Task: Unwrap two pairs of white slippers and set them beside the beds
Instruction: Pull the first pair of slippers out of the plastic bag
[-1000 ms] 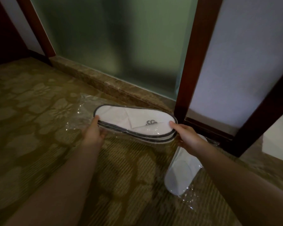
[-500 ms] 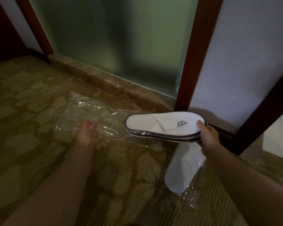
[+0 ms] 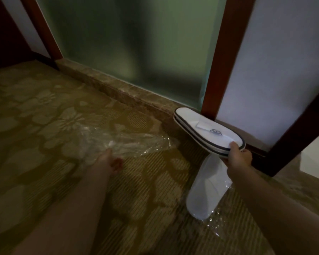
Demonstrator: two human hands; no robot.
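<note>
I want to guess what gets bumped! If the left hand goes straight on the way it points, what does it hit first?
Probably the empty clear wrapper on the carpet, just ahead of the left hand; blur hides whether they touch. Past it, further off, is the stone sill.

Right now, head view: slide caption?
Right hand holds unwrapped slipper pair; left hand holds empty wrapper; wrapped pair lies on carpet.

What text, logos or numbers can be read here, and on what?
Dark logo on the unwrapped slippers in the right hand: two rounded letters, too blurred to read.
Wrapped pair on the carpet, empty wrapper: no print visible.
</note>
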